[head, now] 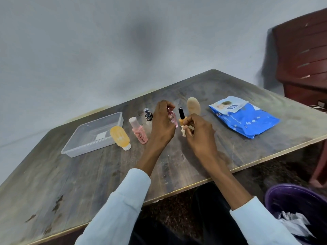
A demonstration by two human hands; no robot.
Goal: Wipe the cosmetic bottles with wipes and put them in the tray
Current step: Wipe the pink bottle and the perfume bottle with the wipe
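Left hand (163,121) grips a small pink bottle (172,119) lifted above the surface (177,165), just left of the orange nail polish (182,119); right hand (198,131) pinches a crumpled wipe (188,130) beside it; best to rotate the bottle against the wipe, covering cap and sides, grip firm; clear tray (92,137) sits left, no bottles inside yet.

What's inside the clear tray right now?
No bottles. Through the clear tray only a pale square shows at its bottom, sticker or paper unclear. The yellow bottle hides its near right corner.
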